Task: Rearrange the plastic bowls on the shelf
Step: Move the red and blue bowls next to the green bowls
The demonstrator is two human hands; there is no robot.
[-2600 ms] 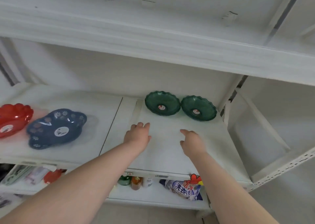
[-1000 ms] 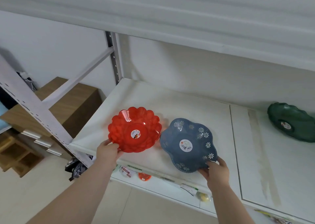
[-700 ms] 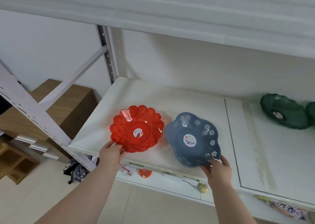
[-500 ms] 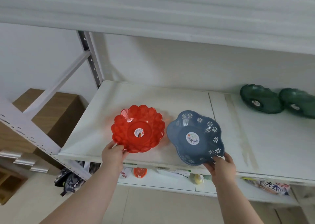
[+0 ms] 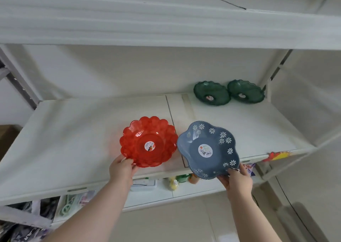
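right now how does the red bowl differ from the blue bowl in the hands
The red bowl is see-through with many small scallops round its rim; the blue bowl is opaque, with a few broad lobes and white flowers. The red bowl lies over the shelf, gripped by the left hand; the blue bowl juts past the front edge, tilted, gripped by the right hand. Both carry a round sticker in the middle and are gripped at the near rim.
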